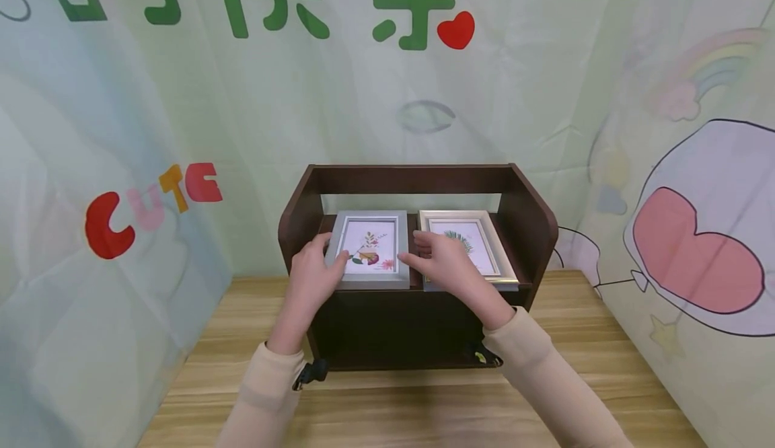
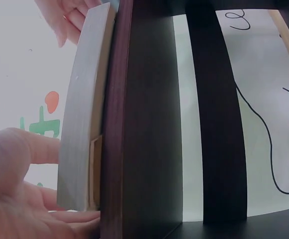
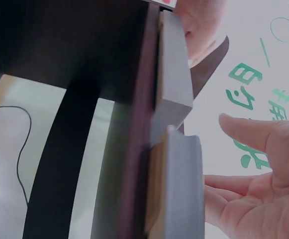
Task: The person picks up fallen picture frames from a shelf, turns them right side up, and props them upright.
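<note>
A silver picture frame (image 1: 403, 253) with a flower print lies face up on the left of a dark brown wooden shelf (image 1: 424, 175). My left hand (image 1: 311, 266) holds its left edge, thumb over the face and fingers along the side. In the left wrist view the same hand (image 2: 15, 184) is around the end of the frame (image 2: 82, 109). My right hand (image 1: 445, 259) is between the two frames, its thumb near the silver frame's right edge, fingers loosely bent. It partly covers a gold-rimmed picture frame (image 1: 499, 259) with a green leaf print.
The shelf stands on a wood-grain table (image 1: 242, 340) against a printed cloth backdrop (image 1: 363, 98). Raised side panels (image 1: 533, 226) flank the two frames. The right wrist view shows the frame ends (image 3: 184, 194) along the shelf's front edge.
</note>
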